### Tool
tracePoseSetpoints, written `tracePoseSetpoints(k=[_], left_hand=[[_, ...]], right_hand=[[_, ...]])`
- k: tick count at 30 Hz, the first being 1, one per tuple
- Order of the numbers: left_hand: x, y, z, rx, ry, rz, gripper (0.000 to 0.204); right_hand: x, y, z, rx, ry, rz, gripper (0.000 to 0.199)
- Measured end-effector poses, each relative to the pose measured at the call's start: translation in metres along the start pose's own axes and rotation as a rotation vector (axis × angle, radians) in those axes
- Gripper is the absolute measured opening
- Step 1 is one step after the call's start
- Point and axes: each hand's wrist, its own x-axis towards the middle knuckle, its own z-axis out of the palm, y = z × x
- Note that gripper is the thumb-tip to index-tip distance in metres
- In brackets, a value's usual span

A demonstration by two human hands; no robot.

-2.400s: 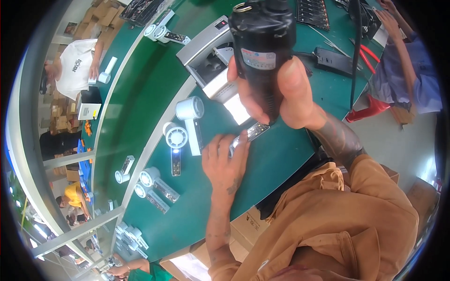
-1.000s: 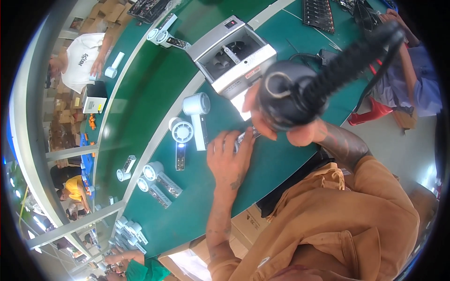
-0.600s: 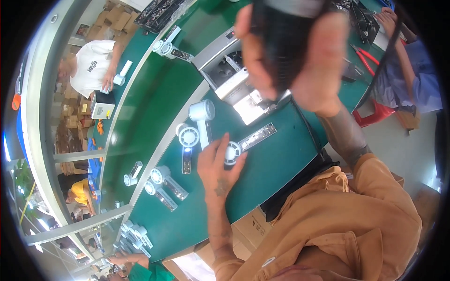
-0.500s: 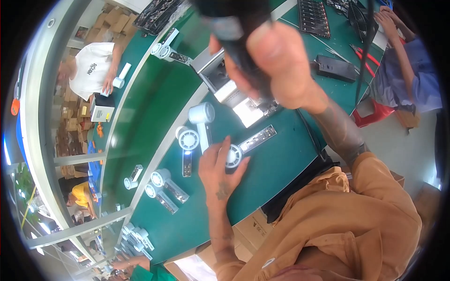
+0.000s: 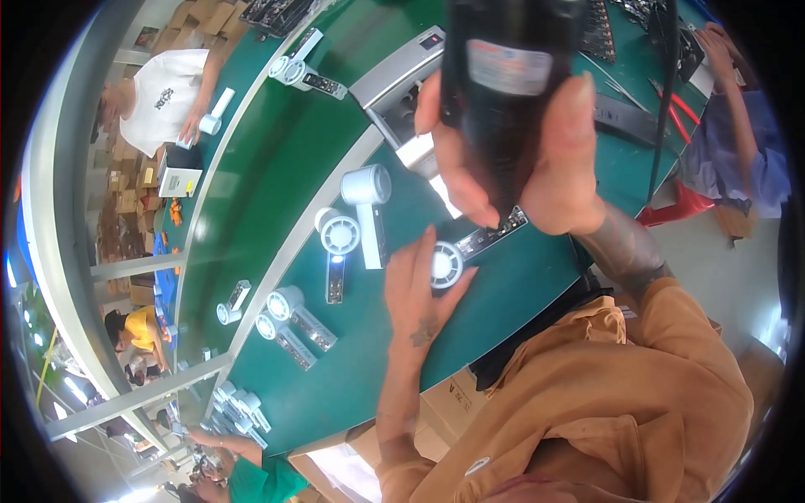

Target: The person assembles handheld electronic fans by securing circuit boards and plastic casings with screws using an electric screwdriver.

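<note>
My right hand [image 5: 562, 168] is wrapped round a black electric screwdriver [image 5: 511, 92] with a pale label. Its lower end points down over the open handle of a small handheld fan [image 5: 447, 266], where a circuit board [image 5: 486, 239] shows; whether the tip touches is hidden by my fingers. My left hand [image 5: 415, 293] holds the fan's light-blue round head against the green table, thumb on one side and fingers on the other. Left of that hand lie a closed handheld fan [image 5: 366, 189] and another with an opened handle [image 5: 338, 239], a light glowing on its board.
More opened fans [image 5: 289, 323] lie further left on the green table [image 5: 352, 369]. A grey metal device [image 5: 394, 75] stands behind my right hand. Red-handled pliers [image 5: 675, 105] and a black box [image 5: 625, 121] lie at right. Co-workers sit across the green belt [image 5: 260, 159] and at right.
The screwdriver has come down and right over the fan's opened handle. My left hand and the fan it holds sit slightly further right in view.
</note>
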Motion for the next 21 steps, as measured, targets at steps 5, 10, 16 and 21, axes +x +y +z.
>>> tracePoseSetpoints(k=[5, 10, 16, 21], left_hand=[[0.0, 0.003, 0.002, -0.049, -0.003, -0.018, 0.074], [-0.001, 0.003, 0.001, -0.031, 0.013, 0.008, 0.071], [-0.001, 0.003, 0.0, -0.018, 0.024, 0.009, 0.07], [-0.001, 0.003, 0.0, -0.009, 0.019, 0.011, 0.07]], right_hand=[[-0.006, 0.038, -0.004, 0.092, -0.148, -0.103, 0.059], [-0.007, 0.04, -0.002, 0.048, -0.154, -0.108, 0.057], [-0.004, 0.031, 0.003, -0.223, -0.107, 0.095, 0.105], [-0.005, 0.038, 0.002, -0.078, -0.087, 0.026, 0.086]])
